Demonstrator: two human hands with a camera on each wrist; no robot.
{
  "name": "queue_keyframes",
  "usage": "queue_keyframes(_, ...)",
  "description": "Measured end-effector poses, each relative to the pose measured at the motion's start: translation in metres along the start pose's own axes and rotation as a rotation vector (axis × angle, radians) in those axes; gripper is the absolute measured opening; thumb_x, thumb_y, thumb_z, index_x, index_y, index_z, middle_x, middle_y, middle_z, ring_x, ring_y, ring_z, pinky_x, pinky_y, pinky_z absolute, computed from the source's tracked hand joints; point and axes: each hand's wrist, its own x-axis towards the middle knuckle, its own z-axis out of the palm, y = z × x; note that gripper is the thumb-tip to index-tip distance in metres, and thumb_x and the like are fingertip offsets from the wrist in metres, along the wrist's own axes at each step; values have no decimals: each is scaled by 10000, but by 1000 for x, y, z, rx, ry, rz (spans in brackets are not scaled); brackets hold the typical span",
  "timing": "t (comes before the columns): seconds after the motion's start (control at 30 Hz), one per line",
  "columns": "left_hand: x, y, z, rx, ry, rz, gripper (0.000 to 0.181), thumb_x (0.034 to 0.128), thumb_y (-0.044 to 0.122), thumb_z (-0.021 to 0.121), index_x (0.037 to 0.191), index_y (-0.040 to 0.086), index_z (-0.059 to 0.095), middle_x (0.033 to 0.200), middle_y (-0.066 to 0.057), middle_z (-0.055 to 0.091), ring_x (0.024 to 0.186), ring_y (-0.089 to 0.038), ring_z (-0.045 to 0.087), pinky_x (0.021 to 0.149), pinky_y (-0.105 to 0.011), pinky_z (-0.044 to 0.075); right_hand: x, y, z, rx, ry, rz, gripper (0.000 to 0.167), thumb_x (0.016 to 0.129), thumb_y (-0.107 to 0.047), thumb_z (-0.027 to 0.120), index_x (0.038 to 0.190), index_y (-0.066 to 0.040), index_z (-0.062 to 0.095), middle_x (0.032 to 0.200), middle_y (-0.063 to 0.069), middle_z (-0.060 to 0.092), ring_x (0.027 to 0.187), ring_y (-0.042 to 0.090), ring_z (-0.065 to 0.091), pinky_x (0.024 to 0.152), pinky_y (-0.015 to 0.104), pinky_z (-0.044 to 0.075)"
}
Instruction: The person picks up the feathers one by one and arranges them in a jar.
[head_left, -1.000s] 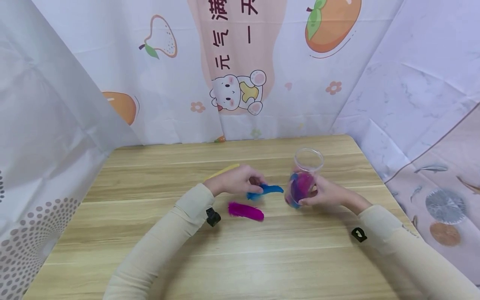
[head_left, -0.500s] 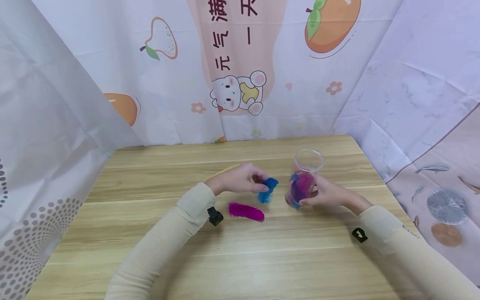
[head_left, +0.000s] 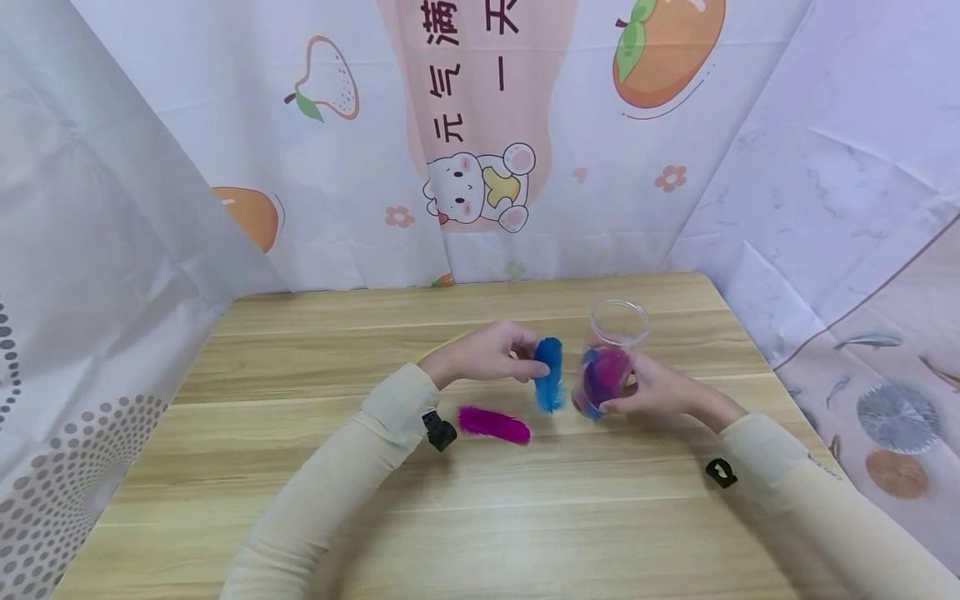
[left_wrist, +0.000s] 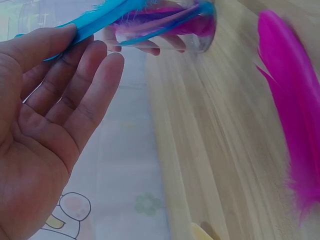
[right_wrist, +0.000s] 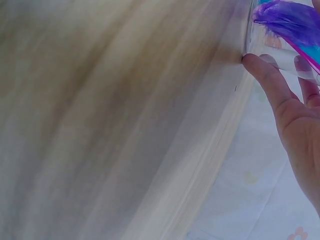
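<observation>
The left hand pinches a blue feather between thumb and fingers, just left of the clear cup; the feather hangs upright, fluffy end down. In the left wrist view the same feather crosses in front of the cup. The right hand grips the lower part of the transparent cup, which stands with its rim up and holds pink, purple and blue feathers. A magenta feather lies on the table, below the left hand in the head view.
Behind the left hand a yellow strip lies on the wooden table, partly hidden by that hand. A printed curtain rises at the table's back edge, and more cloth hangs at both sides.
The blue feather has turned from lying sideways to upright in the left hand, which has shifted slightly up and to the right. The right hand and cup have hardly moved.
</observation>
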Motion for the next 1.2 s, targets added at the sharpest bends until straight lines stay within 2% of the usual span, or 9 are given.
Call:
queue_keyframes(0.1,1,3,-1,-7,10,15,83,983,94,679,998,19,712,898,-51,732,829,-190,697,734,-348,619,0,-1,0,-6,7,-2,906,800,-92,873,1500,6,306,1346,164,558,1169,345,596,844,373,600)
queue_keyframes(0.37,2,6,2,-27,5,46,80,979,87,683,999,14,706,884,-66,726,790,-200,689,727,-359,616,-7,-2,2,-41,16,30,920,796,-152,886,1500,-11,312,1382,164,537,1218,379,570,905,381,577)
queue_keyframes(0.67,-2,10,-3,-4,36,46,84,976,81,687,1024,15,703,893,-61,728,799,-195,690,726,-357,616,-2,0,0,-70,31,6,888,797,-156,885,1486,-46,337,1350,139,561,1201,341,583,919,389,570)
queue_keyframes(0.93,-2,9,-4,-7,40,48,68,973,85,692,1019,36,708,893,-25,734,806,-190,703,734,-389,620,2,-1,4,-65,0,13,881,814,-177,873,1493,-72,321,1356,123,567,1209,313,588,940,368,557)
queue_keyframes(1.2,5,13,-2,-26,43,80,93,977,87,687,1033,15,709,903,-48,736,811,-201,702,746,-420,618,-2,-1,0,-55,8,17,910,805,-127,871,1500,-4,296,1355,148,557,1206,344,584,913,391,574)
